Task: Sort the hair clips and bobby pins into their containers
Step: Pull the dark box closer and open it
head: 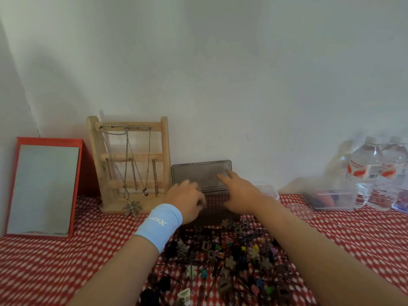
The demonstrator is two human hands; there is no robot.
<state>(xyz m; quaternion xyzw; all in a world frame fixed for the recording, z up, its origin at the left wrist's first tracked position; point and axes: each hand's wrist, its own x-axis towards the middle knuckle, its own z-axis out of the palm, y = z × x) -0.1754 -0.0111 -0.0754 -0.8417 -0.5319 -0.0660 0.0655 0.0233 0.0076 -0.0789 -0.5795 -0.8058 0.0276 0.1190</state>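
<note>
A plain white wall [220, 62] backs your table [44, 261], which wears a red cloth with white dots. At the left of the frame a red-framed mirror [44, 191] leans back. Just right of it stands a wooden jewellery stand [130, 155] hung with necklaces [127, 173]. At the far right are water bottles [375, 173], with a clear container [331, 200] holding dark items in front of them. A smaller clear tub [269, 190] peeks out behind your right wrist.

The dark smoky plastic box [218, 215] sits at frame centre, its lid [198, 173] raised upright against the wall. Your left hand [187, 199], with a light blue wristband [160, 224], has its fingers curled down at the box's left side; you cannot tell whether they clasp it. Your right hand [240, 193] is spread, fingers straight, the tips reaching the lid's lower right part and holding nothing.

The pile of hair clips and bobby pins [231, 261] lies loose on the cloth at lower centre, between your forearms and just in front of the box.
</note>
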